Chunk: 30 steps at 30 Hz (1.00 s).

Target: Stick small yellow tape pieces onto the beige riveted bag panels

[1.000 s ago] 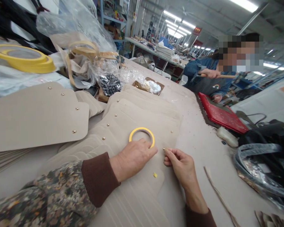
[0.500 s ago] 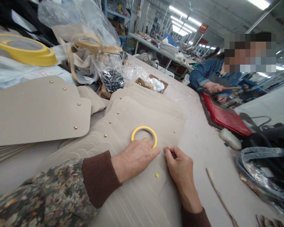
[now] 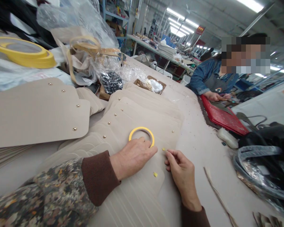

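Note:
My left hand [image 3: 133, 156] is closed on a roll of yellow tape [image 3: 142, 128], which lies tilted over beige panels [image 3: 142, 113] fanned out in overlapping layers. Just right of it, my right hand [image 3: 181, 173] has thumb and forefinger pinched together, with no object visible between them. A small yellow tape piece [image 3: 163, 149] sits on the panel by its fingertips, near the panel's right edge. Lower down, between both hands, another yellow tape piece [image 3: 155, 174] lies on a panel. Small metal studs [image 3: 109, 123] dot the panels.
Left are a stack of beige panels [image 3: 38, 113] and yellow tape rolls [image 3: 30, 58]. Behind lie plastic bags [image 3: 78, 22] and a small box of parts [image 3: 142, 84]. Across the table [image 3: 191, 138], a co-worker [image 3: 205, 77] works at a red slab [image 3: 217, 112]. Black bags [image 3: 269, 135] lie right.
My right hand has drawn slightly away from the panel, and a yellow tape piece shows at its fingertips. My left hand still holds the roll. The co-worker's raised tool has come down.

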Tool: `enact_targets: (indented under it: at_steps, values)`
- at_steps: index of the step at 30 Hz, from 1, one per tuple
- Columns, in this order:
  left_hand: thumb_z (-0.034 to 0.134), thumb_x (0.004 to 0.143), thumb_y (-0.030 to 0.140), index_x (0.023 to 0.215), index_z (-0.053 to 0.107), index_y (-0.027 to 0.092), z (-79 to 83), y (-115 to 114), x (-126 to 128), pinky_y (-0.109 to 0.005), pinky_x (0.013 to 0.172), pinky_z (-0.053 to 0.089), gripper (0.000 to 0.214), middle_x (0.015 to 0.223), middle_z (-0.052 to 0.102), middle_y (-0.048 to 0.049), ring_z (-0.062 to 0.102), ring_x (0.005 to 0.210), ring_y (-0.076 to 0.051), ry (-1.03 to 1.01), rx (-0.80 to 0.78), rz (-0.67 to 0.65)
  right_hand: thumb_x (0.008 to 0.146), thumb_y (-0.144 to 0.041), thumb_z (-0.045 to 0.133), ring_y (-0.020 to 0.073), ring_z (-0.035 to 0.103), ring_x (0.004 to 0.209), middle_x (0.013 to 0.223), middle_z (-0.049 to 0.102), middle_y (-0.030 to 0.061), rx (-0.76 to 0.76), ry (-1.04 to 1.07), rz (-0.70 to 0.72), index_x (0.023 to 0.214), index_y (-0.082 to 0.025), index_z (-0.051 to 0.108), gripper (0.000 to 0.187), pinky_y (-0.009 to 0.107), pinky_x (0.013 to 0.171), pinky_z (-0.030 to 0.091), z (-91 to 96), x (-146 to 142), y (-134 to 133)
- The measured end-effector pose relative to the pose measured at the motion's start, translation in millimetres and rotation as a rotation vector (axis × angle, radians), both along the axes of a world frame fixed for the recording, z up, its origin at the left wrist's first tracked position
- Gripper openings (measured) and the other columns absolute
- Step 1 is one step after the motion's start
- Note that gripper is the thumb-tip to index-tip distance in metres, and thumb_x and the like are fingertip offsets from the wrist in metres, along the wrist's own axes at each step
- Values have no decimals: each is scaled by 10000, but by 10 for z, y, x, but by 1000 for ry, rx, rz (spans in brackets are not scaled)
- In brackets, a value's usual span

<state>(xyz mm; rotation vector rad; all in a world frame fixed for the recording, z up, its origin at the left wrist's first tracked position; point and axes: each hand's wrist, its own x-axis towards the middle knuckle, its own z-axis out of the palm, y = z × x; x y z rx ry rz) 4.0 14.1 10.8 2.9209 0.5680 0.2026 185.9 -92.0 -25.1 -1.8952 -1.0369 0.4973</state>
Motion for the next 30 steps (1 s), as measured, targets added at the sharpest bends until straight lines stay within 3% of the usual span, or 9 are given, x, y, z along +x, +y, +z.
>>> enact_targets:
  at_steps: [3,6,11,16,20,23,26,30]
  values:
    - [482,909,77,877,514,179,-10,3,-10,-341,655,451,112,848,586,-65,532,791,-239,-11,5,-9,863,-397,599,169,664,637,728,729,53,75,-317,65,847,-175,732,259,274,621,549,-12,-50,44]
    - [465,906,65,873,509,176,-8,0,-19,-341,663,446,124,845,585,-66,530,774,-230,-12,-9,-30,878,-335,564,176,679,684,783,748,58,82,-455,87,797,-181,727,238,279,687,526,-1,-80,137]
    - [437,928,80,917,523,175,25,13,-44,-325,696,447,128,863,586,-48,539,779,-208,-110,-57,-57,865,-294,566,158,644,620,702,716,18,-89,-464,162,773,-184,724,214,256,619,468,114,-87,120]
    - [450,954,123,1067,541,188,26,40,-58,-272,671,470,159,856,611,-15,593,780,-178,-251,-141,-85,850,-293,604,147,636,585,621,689,-11,-215,-245,332,685,-193,721,226,223,537,444,213,-60,-12]
    - [437,989,183,1273,458,180,-26,30,-47,-276,768,522,285,934,671,-42,654,857,-170,-378,-151,-116,885,-293,592,151,658,660,772,727,22,68,-158,259,896,-183,731,178,240,591,507,212,-73,-41]
    - [434,1005,233,1331,386,149,-48,15,-36,-306,790,548,340,966,695,-75,682,891,-191,-390,-154,-88,886,-226,605,151,668,747,900,729,46,256,-242,283,1028,-194,693,170,255,658,538,231,-114,-38]
    - [446,1002,243,1289,399,132,-35,0,-23,-315,744,558,311,949,700,-88,697,871,-213,-354,-164,-66,882,-142,597,146,666,807,968,715,59,353,-376,363,1075,-204,658,212,267,726,547,270,-163,-19]
    - [469,987,212,1235,423,145,-6,-20,-16,-292,669,532,261,930,692,-68,697,827,-216,-297,-203,-72,891,-84,539,148,671,839,899,713,55,382,-483,433,958,-197,662,180,262,763,543,305,-228,24]
